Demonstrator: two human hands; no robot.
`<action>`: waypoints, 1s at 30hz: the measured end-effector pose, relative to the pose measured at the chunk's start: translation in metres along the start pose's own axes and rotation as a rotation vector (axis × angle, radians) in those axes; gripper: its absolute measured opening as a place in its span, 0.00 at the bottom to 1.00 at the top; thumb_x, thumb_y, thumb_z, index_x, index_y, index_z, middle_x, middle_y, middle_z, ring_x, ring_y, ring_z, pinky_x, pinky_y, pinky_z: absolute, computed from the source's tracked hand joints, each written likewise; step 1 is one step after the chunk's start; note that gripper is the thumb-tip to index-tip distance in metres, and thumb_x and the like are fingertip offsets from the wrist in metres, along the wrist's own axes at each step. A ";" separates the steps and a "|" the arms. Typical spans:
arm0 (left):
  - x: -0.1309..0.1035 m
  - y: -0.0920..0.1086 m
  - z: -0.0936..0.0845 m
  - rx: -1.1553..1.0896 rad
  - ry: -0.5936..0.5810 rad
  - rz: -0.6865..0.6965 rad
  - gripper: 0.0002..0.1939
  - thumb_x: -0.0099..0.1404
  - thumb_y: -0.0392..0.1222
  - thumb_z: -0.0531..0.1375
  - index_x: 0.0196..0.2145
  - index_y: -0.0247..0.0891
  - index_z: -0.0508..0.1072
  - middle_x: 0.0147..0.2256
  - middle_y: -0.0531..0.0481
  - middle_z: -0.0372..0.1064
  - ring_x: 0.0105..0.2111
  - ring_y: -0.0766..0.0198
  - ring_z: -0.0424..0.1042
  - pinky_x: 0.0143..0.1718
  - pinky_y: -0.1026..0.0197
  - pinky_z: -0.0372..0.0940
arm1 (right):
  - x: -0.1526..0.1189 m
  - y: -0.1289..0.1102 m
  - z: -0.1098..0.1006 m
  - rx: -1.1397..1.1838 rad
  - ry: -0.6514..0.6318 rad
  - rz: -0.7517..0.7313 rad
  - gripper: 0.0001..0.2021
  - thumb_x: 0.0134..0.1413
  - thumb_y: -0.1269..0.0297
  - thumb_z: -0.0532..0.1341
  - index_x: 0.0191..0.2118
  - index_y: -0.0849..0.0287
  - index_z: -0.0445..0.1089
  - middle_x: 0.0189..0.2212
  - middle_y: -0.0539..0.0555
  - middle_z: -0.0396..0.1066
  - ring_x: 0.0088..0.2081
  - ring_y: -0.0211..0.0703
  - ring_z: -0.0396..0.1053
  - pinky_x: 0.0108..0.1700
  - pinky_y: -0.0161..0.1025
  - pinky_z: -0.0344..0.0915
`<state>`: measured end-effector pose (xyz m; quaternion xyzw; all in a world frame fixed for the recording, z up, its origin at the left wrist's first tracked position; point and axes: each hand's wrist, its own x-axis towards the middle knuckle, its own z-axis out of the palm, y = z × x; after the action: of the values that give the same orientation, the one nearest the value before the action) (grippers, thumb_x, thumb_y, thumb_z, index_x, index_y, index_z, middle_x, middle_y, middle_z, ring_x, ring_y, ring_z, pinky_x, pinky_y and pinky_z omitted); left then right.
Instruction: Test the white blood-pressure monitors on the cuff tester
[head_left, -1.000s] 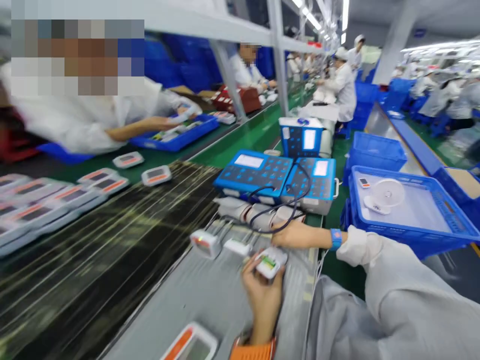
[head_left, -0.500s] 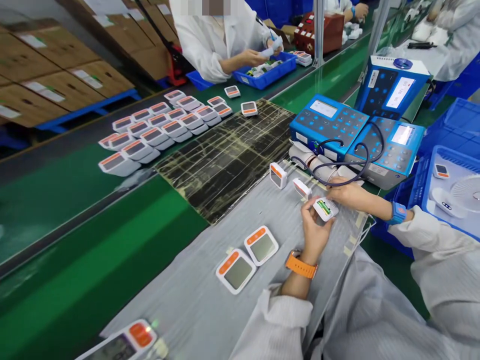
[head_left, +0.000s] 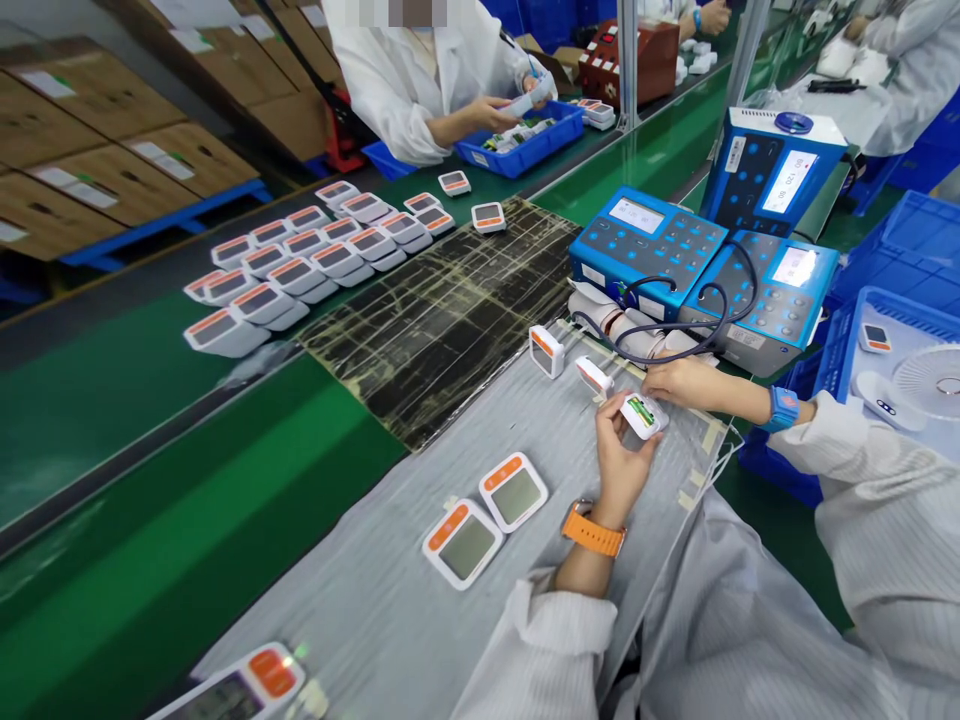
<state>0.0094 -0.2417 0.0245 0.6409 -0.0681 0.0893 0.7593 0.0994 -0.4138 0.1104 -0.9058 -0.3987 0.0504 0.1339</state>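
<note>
Dial ref.: held monitor = ctr, far side = 12 o'clock.

1. Left hand (LH) [head_left: 621, 458], w/ orange watch strap [head_left: 595, 531]: fingers closed on edges of white battery-powered monitor [head_left: 648, 421], tilted, over near-right area of gray desk [head_left: 360, 600]; desk contact can't be told. Batt. compartment uncovered; green batteries [head_left: 640, 409] visible.

2. Right hand (RH) [head_left: 679, 381], w/ blue wristband [head_left: 783, 408]: at 1–2 o'clock, just beside monitor's far end. Fingers bent, tips hidden; opening & grip can't be told.

3. Similar units: two edge-standing monitors [head_left: 546, 352] at 10 o'clock; two flat monitors [head_left: 463, 545], screens up, at 8 o'clock; one lit monitor [head_left: 274, 672] further out, same dir., partly out of frame.

4. Blue test boxes [head_left: 646, 245] at 12–2 o'clock, w/ dark cables [head_left: 725, 305]; wrapped cylinders [head_left: 637, 332] in front.

5. Blue crate [head_left: 911, 309] w/ white fan [head_left: 941, 382] at 3 o'clock. Rows of monitors [head_left: 290, 275] at 10 o'clock, well apart.
</note>
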 end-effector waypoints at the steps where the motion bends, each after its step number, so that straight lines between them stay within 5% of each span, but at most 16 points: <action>1: 0.000 0.000 0.000 0.010 0.000 0.004 0.37 0.52 0.38 0.74 0.56 0.45 0.64 0.61 0.40 0.62 0.60 0.50 0.68 0.61 0.43 0.65 | 0.000 0.001 0.001 0.009 0.006 0.018 0.06 0.62 0.71 0.61 0.42 0.59 0.76 0.37 0.56 0.76 0.41 0.46 0.72 0.39 0.37 0.62; 7: 0.001 0.002 0.000 0.051 -0.001 0.037 0.36 0.54 0.39 0.74 0.56 0.45 0.65 0.60 0.40 0.63 0.60 0.50 0.68 0.61 0.43 0.66 | 0.001 0.002 -0.001 0.049 0.016 0.030 0.06 0.60 0.73 0.62 0.43 0.61 0.71 0.38 0.57 0.73 0.40 0.46 0.70 0.39 0.36 0.62; 16: 0.002 0.005 0.006 0.111 0.018 0.038 0.34 0.54 0.40 0.73 0.56 0.44 0.66 0.59 0.40 0.65 0.61 0.49 0.67 0.61 0.42 0.66 | 0.008 -0.007 -0.014 -0.123 -0.048 -0.181 0.08 0.69 0.73 0.51 0.43 0.62 0.68 0.34 0.59 0.72 0.43 0.47 0.70 0.38 0.37 0.64; 21: 0.002 0.006 0.006 0.119 0.009 0.039 0.35 0.55 0.40 0.73 0.57 0.44 0.66 0.60 0.39 0.65 0.61 0.48 0.67 0.61 0.41 0.65 | -0.004 0.005 -0.013 -0.123 0.067 -0.197 0.08 0.69 0.68 0.55 0.46 0.61 0.70 0.38 0.59 0.75 0.47 0.49 0.71 0.46 0.43 0.68; 25: 0.002 0.005 0.005 0.094 0.017 0.033 0.35 0.54 0.40 0.74 0.57 0.44 0.66 0.61 0.39 0.65 0.61 0.49 0.67 0.61 0.42 0.65 | -0.017 0.016 -0.007 -0.020 0.127 -0.302 0.12 0.71 0.69 0.53 0.42 0.59 0.74 0.42 0.56 0.78 0.50 0.47 0.72 0.61 0.52 0.60; 30: 0.001 0.005 0.005 0.094 0.030 0.012 0.35 0.54 0.42 0.74 0.57 0.44 0.66 0.61 0.39 0.64 0.61 0.49 0.67 0.61 0.42 0.65 | -0.023 0.009 -0.002 -0.060 0.161 -0.217 0.13 0.72 0.68 0.51 0.44 0.62 0.74 0.45 0.58 0.78 0.49 0.50 0.71 0.54 0.50 0.63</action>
<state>0.0094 -0.2458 0.0309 0.6742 -0.0565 0.1067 0.7286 0.0903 -0.4369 0.1096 -0.8621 -0.4837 -0.0491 0.1429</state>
